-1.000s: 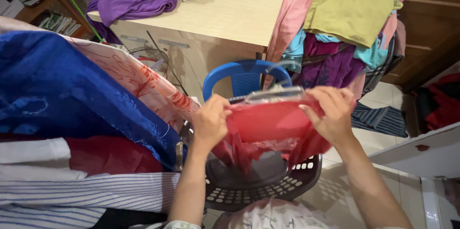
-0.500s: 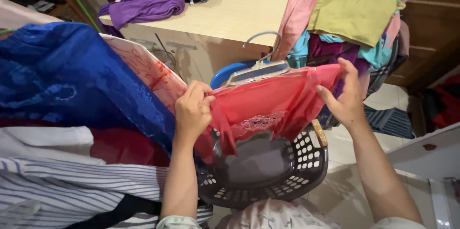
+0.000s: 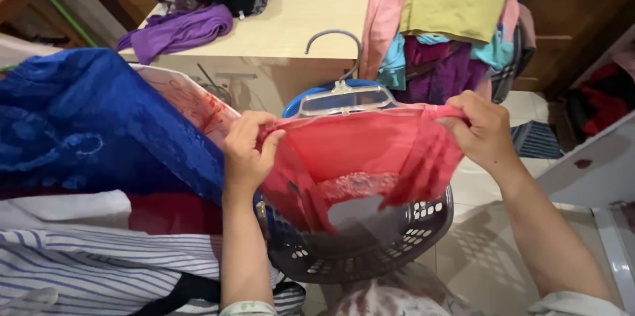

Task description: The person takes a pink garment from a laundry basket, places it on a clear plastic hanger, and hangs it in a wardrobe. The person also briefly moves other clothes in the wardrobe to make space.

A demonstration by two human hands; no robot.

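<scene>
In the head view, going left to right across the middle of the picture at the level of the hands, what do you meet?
Blue cloth → left hand gripping one end of the red garment, which hangs on a clear hanger → right hand gripping its other end → white surface edge.

No packages, labels, signs or screens show anywhere around me here: only heaped clothing, a plastic basket and a bare wooden worktop fill the view below my head camera.
</scene>
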